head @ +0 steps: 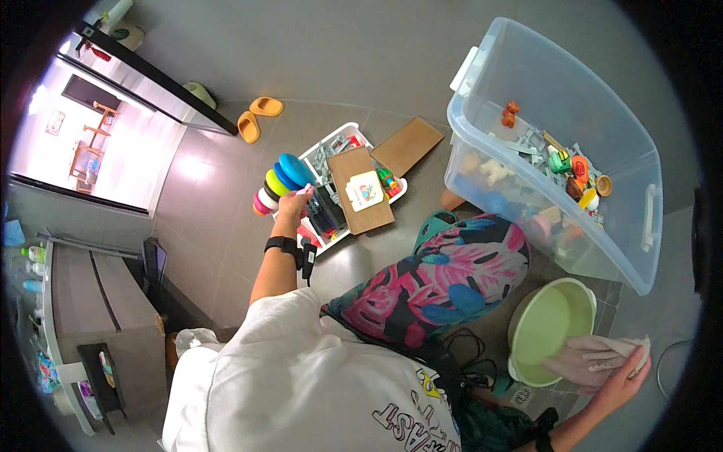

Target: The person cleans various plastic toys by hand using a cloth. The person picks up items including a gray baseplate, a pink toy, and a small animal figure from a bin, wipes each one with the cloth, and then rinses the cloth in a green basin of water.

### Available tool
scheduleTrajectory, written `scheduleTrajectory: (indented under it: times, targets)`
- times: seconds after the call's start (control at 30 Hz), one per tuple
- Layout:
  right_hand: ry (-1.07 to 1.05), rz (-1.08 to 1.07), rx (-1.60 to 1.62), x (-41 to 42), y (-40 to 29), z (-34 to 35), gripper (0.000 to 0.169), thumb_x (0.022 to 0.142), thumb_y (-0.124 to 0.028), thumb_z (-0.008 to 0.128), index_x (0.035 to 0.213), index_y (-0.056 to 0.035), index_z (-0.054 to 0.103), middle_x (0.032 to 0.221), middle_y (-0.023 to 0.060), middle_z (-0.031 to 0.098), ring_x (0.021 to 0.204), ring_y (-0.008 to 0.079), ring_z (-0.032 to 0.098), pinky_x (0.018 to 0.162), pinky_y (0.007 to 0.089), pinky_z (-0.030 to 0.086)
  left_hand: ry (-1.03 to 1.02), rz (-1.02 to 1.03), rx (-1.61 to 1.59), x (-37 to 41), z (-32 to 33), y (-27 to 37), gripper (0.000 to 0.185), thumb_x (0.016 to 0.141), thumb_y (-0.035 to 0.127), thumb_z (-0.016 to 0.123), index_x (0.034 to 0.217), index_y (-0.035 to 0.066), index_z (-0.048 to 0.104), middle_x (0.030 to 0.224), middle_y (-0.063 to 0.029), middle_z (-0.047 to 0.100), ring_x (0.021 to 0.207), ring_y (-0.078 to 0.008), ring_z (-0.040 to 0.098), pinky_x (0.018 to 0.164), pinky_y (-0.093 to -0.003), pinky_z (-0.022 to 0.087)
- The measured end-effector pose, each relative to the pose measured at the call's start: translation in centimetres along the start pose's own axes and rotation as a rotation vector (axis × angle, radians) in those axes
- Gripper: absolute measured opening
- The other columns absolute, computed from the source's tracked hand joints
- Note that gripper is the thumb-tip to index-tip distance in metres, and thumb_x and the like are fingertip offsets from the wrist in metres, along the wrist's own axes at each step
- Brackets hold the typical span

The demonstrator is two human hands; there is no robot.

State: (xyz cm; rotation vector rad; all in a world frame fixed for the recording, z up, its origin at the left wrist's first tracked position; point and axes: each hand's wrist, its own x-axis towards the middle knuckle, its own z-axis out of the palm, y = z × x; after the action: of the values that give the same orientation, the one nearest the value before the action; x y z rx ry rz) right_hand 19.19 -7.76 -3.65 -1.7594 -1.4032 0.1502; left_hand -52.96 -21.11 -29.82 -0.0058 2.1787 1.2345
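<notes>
My left hand (294, 206) is closed at the side of a colourful stacking-ring toy (277, 183), with a small pink part showing at the fingertips. Rings of blue, yellow-green, white and pink lie tilted over the edge of a white plastic basket (400, 189). In the basket are grey track-like pieces (327, 155), a dark see-through box (326, 209) and a brown board (353, 169) bearing a cream picture card (364, 191). Far to the right, my right hand (627, 376) grips a pinkish-grey cloth (587, 359) that hangs over the rim of a green basin (556, 322).
A large clear storage bin (553, 73) with several toys (565, 164) stands at the upper right. Another brown board (408, 146) leans at the basket. Orange slippers (257, 118) lie near the open doorway (121, 135). A grey cabinet (107, 294) is at left, a floor drain (522, 395) below the basin.
</notes>
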Motion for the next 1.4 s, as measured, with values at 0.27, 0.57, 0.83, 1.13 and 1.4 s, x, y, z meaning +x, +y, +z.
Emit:
scheduleTrajectory:
  times: [0.27, 0.57, 0.83, 1.13, 1.4]
  targets:
    - [-0.051, 0.013, 0.06, -0.1, 0.2, 0.4, 0.04, 0.098, -0.036, 0.054, 0.118, -0.0011, 0.056, 0.106, 0.0114, 0.062, 0.094, 0.0185, 0.057, 0.085, 0.0301, 0.046, 0.057, 0.045, -0.217, 0.6, 0.4, -1.7, 0.057, 0.081, 0.007, 0.07, 0.132, 0.002, 0.048, 0.104, -0.0082, 0.062, 0.069, -0.014, 0.058, 0.057, -0.0258, 0.051]
    - [-0.005, 0.043, 0.018, -0.5, -0.4, -0.1, 0.044, 0.095, -0.034, 0.059, 0.122, -0.0001, 0.053, 0.111, 0.0128, 0.061, 0.098, 0.0183, 0.057, 0.088, 0.031, 0.045, 0.084, -0.146, -0.242, -0.1, 1.2, 0.3, 0.03, 0.082, 0.002, 0.066, 0.111, 0.0, 0.06, 0.088, -0.0072, 0.059, 0.064, -0.0167, 0.056, 0.051, -0.0316, 0.051]
    - [-0.236, 0.033, -0.439, 1.0, 0.1, -0.8, 0.046, 0.085, -0.039, 0.069, 0.111, -0.0026, 0.06, 0.096, 0.0175, 0.068, 0.088, 0.0272, 0.067, 0.077, 0.0374, 0.051, 0.058, 0.704, -0.081, -4.0, 4.3, 10.2, 0.025, 0.088, 0.016, 0.063, 0.11, 0.004, 0.061, 0.091, -0.0065, 0.064, 0.074, -0.0165, 0.062, 0.062, -0.0294, 0.052]
    - [-0.325, 0.073, -0.404, 2.9, 9.5, -2.1, 0.056, 0.085, -0.047, 0.067, 0.112, 0.0004, 0.058, 0.099, 0.0205, 0.066, 0.081, 0.0285, 0.067, 0.071, 0.0371, 0.052, -0.699, 1.218, 0.004, -36.6, 12.0, 23.2, 0.034, 0.094, 0.012, 0.056, 0.125, -0.003, 0.054, 0.116, -0.0139, 0.061, 0.095, -0.0169, 0.061, 0.082, -0.028, 0.048]
    - [-0.877, 0.683, -0.523, 4.2, 19.9, -5.1, 0.068, 0.087, -0.052, 0.059, 0.13, -0.0006, 0.052, 0.127, 0.0218, 0.056, 0.107, 0.0355, 0.062, 0.075, 0.0467, 0.054, -1.732, 0.803, 0.396, -50.3, 24.8, 19.4, 0.031, 0.091, 0.01, 0.063, 0.121, 0.003, 0.058, 0.113, -0.0053, 0.06, 0.094, -0.012, 0.059, 0.081, -0.0255, 0.047]
